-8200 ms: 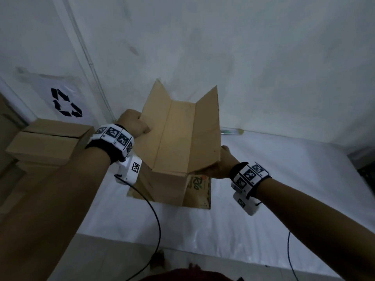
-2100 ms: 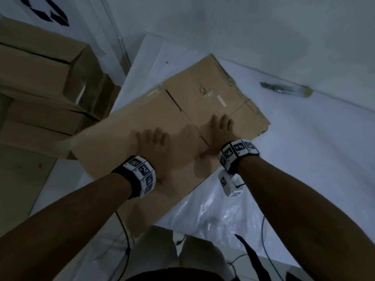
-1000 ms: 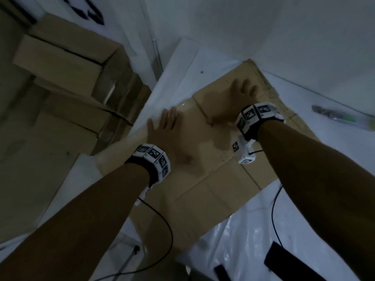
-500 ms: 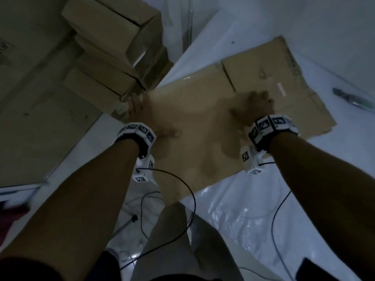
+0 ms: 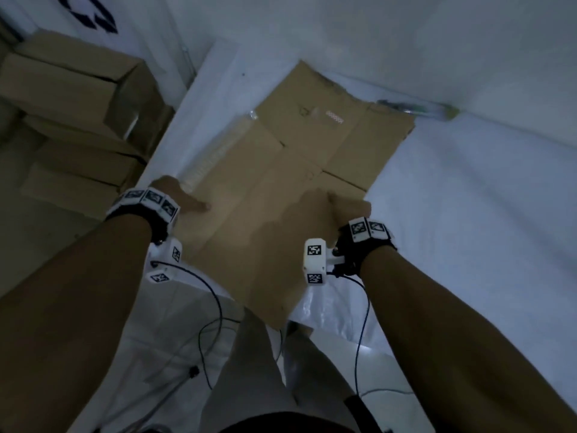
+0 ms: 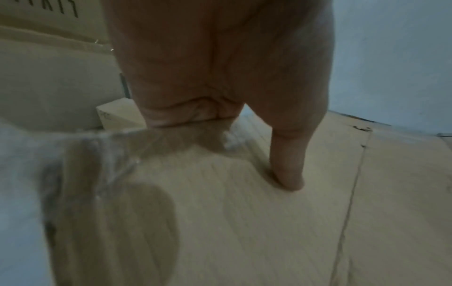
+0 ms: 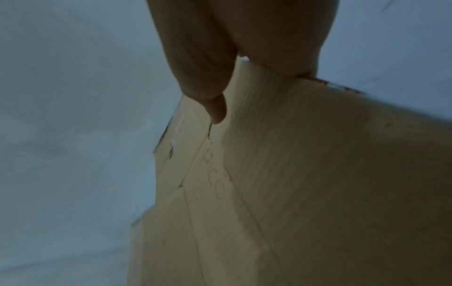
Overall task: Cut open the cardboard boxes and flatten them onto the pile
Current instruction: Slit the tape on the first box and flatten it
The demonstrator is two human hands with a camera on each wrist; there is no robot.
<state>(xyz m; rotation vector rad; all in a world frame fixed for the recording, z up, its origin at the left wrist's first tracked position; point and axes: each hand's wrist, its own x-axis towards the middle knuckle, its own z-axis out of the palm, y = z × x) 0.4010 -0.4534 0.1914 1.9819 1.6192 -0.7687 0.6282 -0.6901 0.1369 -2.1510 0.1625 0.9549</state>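
A flattened brown cardboard box (image 5: 281, 189) lies lengthwise on the white floor sheet (image 5: 468, 198), its near end reaching over my leg. My left hand (image 5: 175, 198) grips its left edge, where clear tape hangs; the thumb (image 6: 288, 164) lies on top and the fingers curl under. My right hand (image 5: 349, 207) grips the right edge the same way, thumb (image 7: 215, 108) on the cardboard (image 7: 293, 193) and fingers hidden beneath. A green box cutter (image 5: 415, 107) lies by the wall beyond the sheet's far corner.
A stack of closed cardboard boxes (image 5: 71, 120) stands at the left beside a wall pipe (image 5: 187, 67). A recycling sign (image 5: 90, 14) hangs on the wall above them. Wrist-camera cables (image 5: 212, 307) trail over the plastic near my legs.
Both hands were pressing flat on top of the cardboard. They have since slid outward to its side edges and now grip them with thumbs on top.
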